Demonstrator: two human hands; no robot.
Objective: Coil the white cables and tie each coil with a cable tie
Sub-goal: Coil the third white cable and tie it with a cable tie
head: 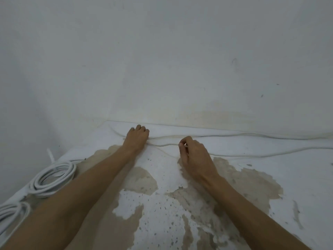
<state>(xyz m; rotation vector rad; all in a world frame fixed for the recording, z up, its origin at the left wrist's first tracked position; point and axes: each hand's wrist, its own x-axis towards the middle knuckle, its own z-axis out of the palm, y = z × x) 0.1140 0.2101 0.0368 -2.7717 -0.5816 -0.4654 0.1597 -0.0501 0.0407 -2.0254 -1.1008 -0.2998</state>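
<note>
A: In the head view, where do the hands sit?

B: Both reach toward the far edge of the table (297,177), close to the wall (162,60); the left hand (137,138) has its fingers curled down over the loose white cable (252,135), seemingly gripping it where the strand runs under the knuckles; the right hand (193,155) pinches something thin and pale between thumb and fingertips, either the same cable's nearer strand or a cable tie; I cannot tell which.

A: And the cable itself?

B: It lies uncoiled in two long strands along the back of the table, running off to the right; two finished coils sit at the left edge, the larger coil (54,179) beside the left forearm and a second coil (12,212) partly cut off by the frame; a white tie tail (50,156) seems to stand up behind the larger coil.

A: So the step in hand?

B: I judge it to be gathering the loose cable to start a fresh coil; to do it well, anchor one end firmly in the left hand; draw slack in with the right in even loops matching the finished coils; let the cable roll between the fingers so it does not twist; keep the far strand from snagging at the wall.
</note>
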